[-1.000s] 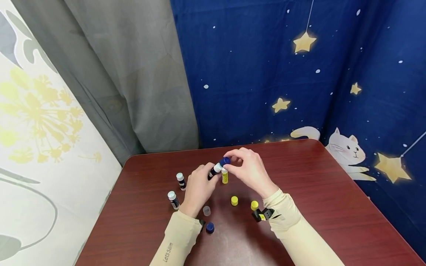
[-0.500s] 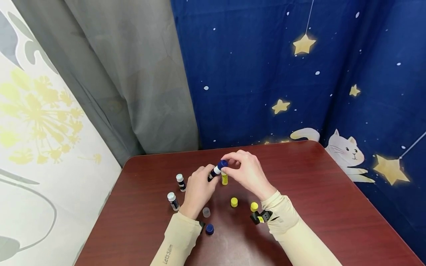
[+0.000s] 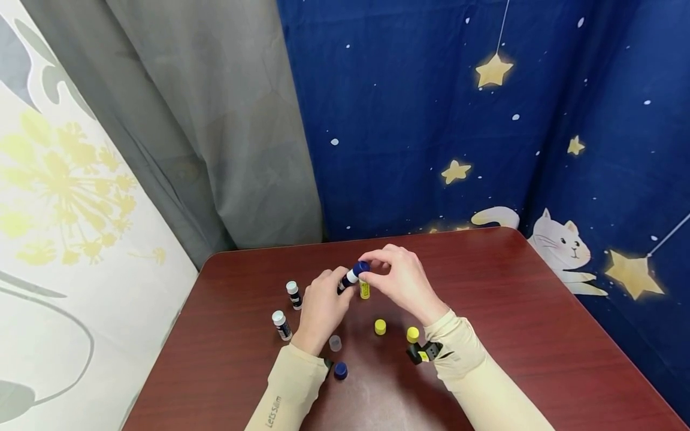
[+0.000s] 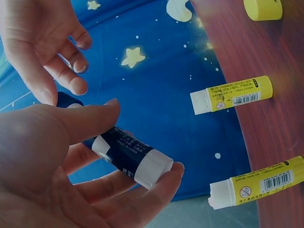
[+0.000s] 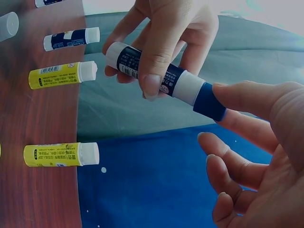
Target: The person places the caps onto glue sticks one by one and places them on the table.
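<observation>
My left hand grips a dark blue glue stick, holding it tilted above the table with its upper end toward the right. On that end sits a blue cap, which my right hand pinches between thumb and index finger. A white band of the stick shows just below the cap. My right hand's other fingers are loosely bent, away from the stick. Close behind the hands stands an uncapped yellow glue stick; a second yellow glue stick shows in the wrist views.
Two uncapped blue glue sticks stand left of my left hand. Nearer me lie a translucent cap, another blue cap and two yellow caps. The brown table ends at the curtains.
The blue cap has moved down and left with my right hand, from tilted at the glue stick's end to in line over it. My left hand has hardly moved.
</observation>
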